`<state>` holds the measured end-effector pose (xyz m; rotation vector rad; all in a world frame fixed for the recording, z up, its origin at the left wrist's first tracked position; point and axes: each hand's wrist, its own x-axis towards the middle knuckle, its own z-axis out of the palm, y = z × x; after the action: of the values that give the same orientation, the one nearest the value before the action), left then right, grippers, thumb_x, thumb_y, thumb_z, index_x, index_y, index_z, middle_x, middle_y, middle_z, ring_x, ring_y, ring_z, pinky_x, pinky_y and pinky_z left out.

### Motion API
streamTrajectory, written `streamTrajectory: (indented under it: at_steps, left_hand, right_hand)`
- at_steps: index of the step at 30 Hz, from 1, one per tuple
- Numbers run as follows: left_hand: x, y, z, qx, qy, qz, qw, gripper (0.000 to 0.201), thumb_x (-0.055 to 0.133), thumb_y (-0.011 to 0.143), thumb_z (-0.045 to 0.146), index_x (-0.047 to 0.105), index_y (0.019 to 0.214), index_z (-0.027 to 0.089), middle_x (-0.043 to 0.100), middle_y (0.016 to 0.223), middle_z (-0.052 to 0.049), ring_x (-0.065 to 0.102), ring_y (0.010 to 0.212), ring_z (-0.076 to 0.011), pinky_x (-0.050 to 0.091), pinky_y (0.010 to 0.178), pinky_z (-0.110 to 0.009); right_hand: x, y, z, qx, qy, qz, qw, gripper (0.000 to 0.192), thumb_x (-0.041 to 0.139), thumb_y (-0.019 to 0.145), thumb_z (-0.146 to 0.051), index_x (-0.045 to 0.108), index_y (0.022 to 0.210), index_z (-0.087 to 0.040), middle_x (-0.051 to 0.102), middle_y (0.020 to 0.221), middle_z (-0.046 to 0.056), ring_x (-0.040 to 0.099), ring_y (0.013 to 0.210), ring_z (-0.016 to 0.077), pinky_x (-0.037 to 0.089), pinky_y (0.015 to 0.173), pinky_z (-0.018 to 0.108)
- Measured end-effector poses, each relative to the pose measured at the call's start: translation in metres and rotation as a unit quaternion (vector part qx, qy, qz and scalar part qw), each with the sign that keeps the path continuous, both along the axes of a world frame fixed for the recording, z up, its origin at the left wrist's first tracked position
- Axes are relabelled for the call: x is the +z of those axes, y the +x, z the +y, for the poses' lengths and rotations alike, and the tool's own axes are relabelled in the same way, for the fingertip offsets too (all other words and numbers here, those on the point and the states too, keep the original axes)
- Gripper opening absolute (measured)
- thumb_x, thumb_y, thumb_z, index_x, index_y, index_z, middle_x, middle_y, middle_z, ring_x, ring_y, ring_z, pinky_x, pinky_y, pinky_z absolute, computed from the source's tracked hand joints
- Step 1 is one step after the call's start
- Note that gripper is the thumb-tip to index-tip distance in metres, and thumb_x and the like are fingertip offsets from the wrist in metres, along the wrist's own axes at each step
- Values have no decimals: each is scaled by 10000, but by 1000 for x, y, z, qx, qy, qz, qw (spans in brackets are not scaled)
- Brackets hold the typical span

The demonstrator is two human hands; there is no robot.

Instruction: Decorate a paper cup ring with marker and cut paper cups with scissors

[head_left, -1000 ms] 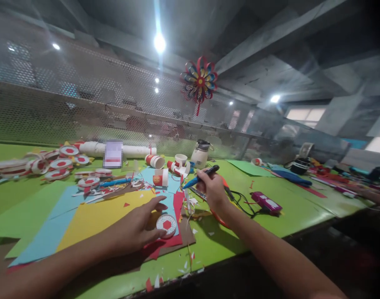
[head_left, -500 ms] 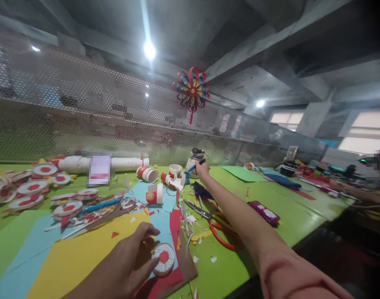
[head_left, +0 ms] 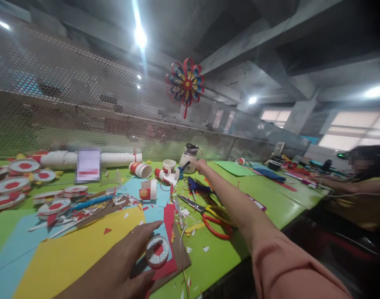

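Observation:
My left hand (head_left: 127, 257) is open, thumb and fingers spread around a small round paper disc (head_left: 157, 251) with blue dots and a red hexagon. The disc rests on red and light blue paper at the near edge. Stretched far across the table, my right hand (head_left: 201, 167) is beside a white jug (head_left: 189, 156) with a dark lid. It looks open and apart from a dark-tipped pen (head_left: 185, 165), which leans in a small blue holder (head_left: 180, 171); the fingers are small and partly blurred. Orange-handled scissors (head_left: 205, 214) lie below my right forearm.
Red and white paper cups (head_left: 148, 190) stand and lie mid-table. Several round paper pieces (head_left: 11, 185) are at the left, near a white tube (head_left: 121, 158). Yellow paper (head_left: 80, 245) and scraps cover the front. A co-worker (head_left: 361, 182) sits at the right.
The pen was in my right hand and now leans in the blue holder, with the hand slightly back from it. My left fingers have spread wider beside the disc. The view has shifted right.

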<state>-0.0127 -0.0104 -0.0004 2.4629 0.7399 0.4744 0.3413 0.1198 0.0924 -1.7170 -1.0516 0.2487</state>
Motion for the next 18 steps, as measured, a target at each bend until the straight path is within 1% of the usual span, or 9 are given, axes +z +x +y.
streamTrajectory:
  at_steps: [3,5,6,8,11,13,14,16,18]
  left_hand:
    - [-17,1,7,-1,25,-28,999,718,642,738,395,415,1418,346,494,1456,-70,493,1281,-402,453,1043,-524]
    - [-20,2,8,28,34,-44,998,724,630,741,389,409,1427,325,491,1457,-82,488,1285,-406,442,1048,-537]
    - [-18,2,7,30,27,-35,999,722,621,748,386,408,1432,299,491,1455,-99,481,1292,-407,439,1048,-544]
    - [-7,2,0,21,-4,-9,1000,700,592,771,344,401,1438,254,471,1468,-114,469,1306,-391,423,1062,-541]
    - [13,4,-7,-16,-50,-9,999,726,598,760,265,367,1444,189,457,1471,-133,455,1325,-339,385,1103,-478]
    - [20,7,-6,-26,-97,-17,995,749,623,773,316,336,1446,153,440,1473,-159,449,1328,-323,373,1110,-459]
    - [22,8,-3,-24,-120,-21,992,765,633,779,343,321,1447,143,432,1474,-169,452,1324,-316,372,1108,-457]
    - [23,10,1,-29,-150,-26,988,785,661,770,378,325,1433,126,443,1458,-180,445,1323,-312,357,1113,-453]
    - [22,12,4,-49,-160,-28,985,789,678,763,382,329,1429,143,450,1448,-170,454,1309,-310,386,1084,-437]
  right_hand:
    - [10,16,-26,-29,-29,-28,999,316,585,935,-318,574,1214,-170,601,1219,89,627,1012,219,542,845,426]
    - [10,18,-46,-29,-32,-52,998,320,592,931,-318,577,1210,-163,606,1208,86,630,1004,221,545,835,423]
    - [6,16,-57,-23,-32,-63,997,316,594,929,-318,580,1205,-162,609,1204,84,632,998,220,547,829,418]
    - [-6,6,-79,2,-31,-80,996,307,598,926,-319,591,1187,-158,617,1188,78,637,978,216,552,808,402]
    - [-30,-17,-108,70,-38,-100,992,254,594,929,-326,617,1104,-144,649,1071,57,650,882,183,557,753,362]
    - [-42,-35,-124,126,-37,-113,985,214,598,925,-342,637,948,-133,656,887,16,629,730,135,535,667,303]
    - [-47,-44,-130,155,-33,-119,980,248,606,915,-364,635,827,-134,626,756,-19,593,643,116,504,620,274]
    - [-53,-63,-140,209,-21,-131,969,350,633,879,-375,599,609,-155,490,532,-68,478,509,92,406,549,242]
    - [-56,-79,-144,252,-8,-138,958,377,645,850,-336,585,514,-174,443,469,-71,415,473,87,331,526,249]
